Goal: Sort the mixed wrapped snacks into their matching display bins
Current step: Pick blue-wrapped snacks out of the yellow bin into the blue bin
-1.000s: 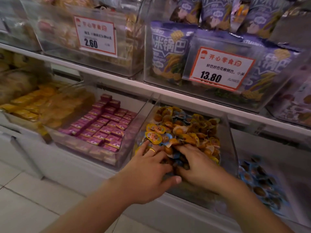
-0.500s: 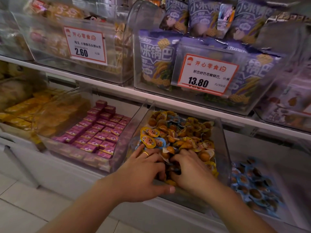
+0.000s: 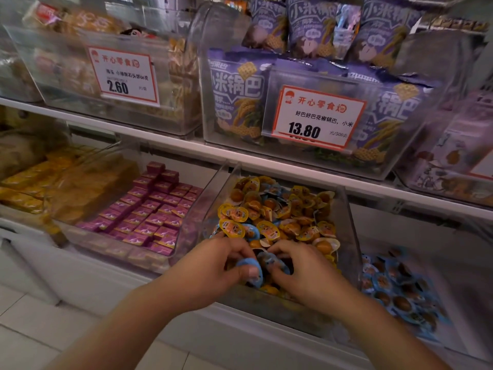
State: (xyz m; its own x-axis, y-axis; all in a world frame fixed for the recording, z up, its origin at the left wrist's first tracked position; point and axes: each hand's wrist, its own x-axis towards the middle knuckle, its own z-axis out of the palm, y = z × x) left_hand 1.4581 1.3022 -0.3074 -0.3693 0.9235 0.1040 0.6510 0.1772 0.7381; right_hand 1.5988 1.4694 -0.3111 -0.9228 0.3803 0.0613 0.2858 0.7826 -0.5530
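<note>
A clear bin [image 3: 348,236] on the lower shelf holds a heap of yellow-lidded snack cups [image 3: 277,209] with a few blue-lidded ones mixed in. Both my hands are at the bin's front. My left hand [image 3: 213,268] pinches a blue-lidded snack cup [image 3: 249,272] between thumb and fingers. My right hand [image 3: 301,265] has curled fingers round another blue-lidded cup [image 3: 277,264]. To the right, a second bin [image 3: 453,303] holds blue-lidded cups [image 3: 394,287].
Left of the mixed bin is a bin of pink boxed snacks [image 3: 149,212], then yellow packets [image 3: 32,182]. The shelf above carries purple snack bags [image 3: 240,94] and price tags [image 3: 317,118]. White floor tiles [image 3: 40,329] lie below.
Both hands have drawn back toward the bin's front and their fingers have closed on blue-lidded cups. The camera has moved closer and slightly up.
</note>
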